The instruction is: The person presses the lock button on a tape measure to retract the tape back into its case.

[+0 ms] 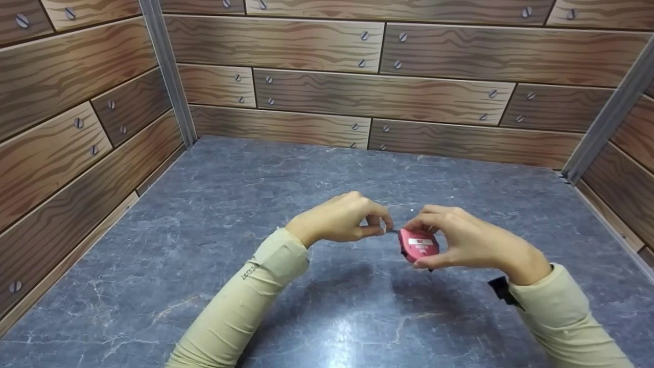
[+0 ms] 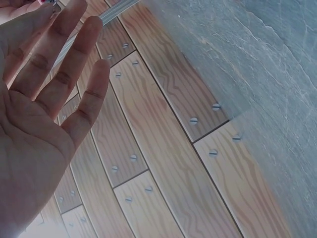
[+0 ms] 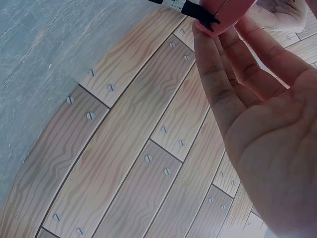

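Note:
A red tape measure (image 1: 419, 248) with a white label is held above the tabletop in my right hand (image 1: 472, 239), between the thumb and the fingers. From its left side juts a short dark end tab (image 1: 392, 231), which my left hand (image 1: 347, 217) pinches between thumb and fingertips. In the right wrist view, the underside of the tape measure (image 3: 233, 12) with a black strap or clip shows at the top, over the fingers of the right hand (image 3: 272, 124). The left wrist view has the left palm (image 2: 34, 134), its fingertips near the upper left edge.
Both hands are over a grey-blue marbled tabletop (image 1: 204, 204). Walls printed like wooden planks (image 1: 306, 92) enclose it at the back and sides, with a grey metal post (image 1: 171, 71) at the back left corner and another (image 1: 608, 117) at the right.

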### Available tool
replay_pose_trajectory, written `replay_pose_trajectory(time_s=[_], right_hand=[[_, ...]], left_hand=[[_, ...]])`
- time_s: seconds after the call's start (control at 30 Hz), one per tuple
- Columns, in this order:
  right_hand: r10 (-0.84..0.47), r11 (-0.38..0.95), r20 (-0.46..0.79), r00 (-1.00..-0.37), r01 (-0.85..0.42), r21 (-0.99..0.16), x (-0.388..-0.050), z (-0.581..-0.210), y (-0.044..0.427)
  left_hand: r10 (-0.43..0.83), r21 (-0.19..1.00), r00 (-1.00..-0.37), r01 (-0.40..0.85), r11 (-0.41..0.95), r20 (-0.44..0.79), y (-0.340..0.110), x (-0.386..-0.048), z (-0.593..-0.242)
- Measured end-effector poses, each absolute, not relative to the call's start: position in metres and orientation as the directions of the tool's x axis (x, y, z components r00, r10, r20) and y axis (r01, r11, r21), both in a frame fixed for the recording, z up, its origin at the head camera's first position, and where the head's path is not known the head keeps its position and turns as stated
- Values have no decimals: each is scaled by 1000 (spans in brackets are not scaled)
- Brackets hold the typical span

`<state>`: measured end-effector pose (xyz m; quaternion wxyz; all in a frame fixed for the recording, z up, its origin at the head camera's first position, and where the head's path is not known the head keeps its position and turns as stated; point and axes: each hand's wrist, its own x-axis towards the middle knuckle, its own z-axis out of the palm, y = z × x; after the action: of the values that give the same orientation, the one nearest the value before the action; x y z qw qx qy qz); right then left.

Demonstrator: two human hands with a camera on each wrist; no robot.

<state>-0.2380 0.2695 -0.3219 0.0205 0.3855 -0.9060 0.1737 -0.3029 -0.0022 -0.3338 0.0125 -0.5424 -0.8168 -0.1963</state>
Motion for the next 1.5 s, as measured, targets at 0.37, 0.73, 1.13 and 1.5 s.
replay_pose_trajectory(time_s=[0.37, 0.73, 1.13, 1.5], right_hand=[[-692, 645, 164, -703, -705, -296, -240, -323, 271], [-681, 658, 165, -713, -696, -288, -243, -326, 275], [-661, 693, 137, -738, -670, -264, -253, -334, 277], [-637, 716, 93, -765, -632, -297, -268, -352, 283]], left_hand=[[881, 293, -412, 893, 340, 232, -3, -303, -335], [869, 306, -424, 888, 344, 254, -7, -305, -333], [856, 303, -443, 882, 362, 266, -14, -309, -334], [842, 325, -485, 856, 402, 236, -18, -311, -332]])
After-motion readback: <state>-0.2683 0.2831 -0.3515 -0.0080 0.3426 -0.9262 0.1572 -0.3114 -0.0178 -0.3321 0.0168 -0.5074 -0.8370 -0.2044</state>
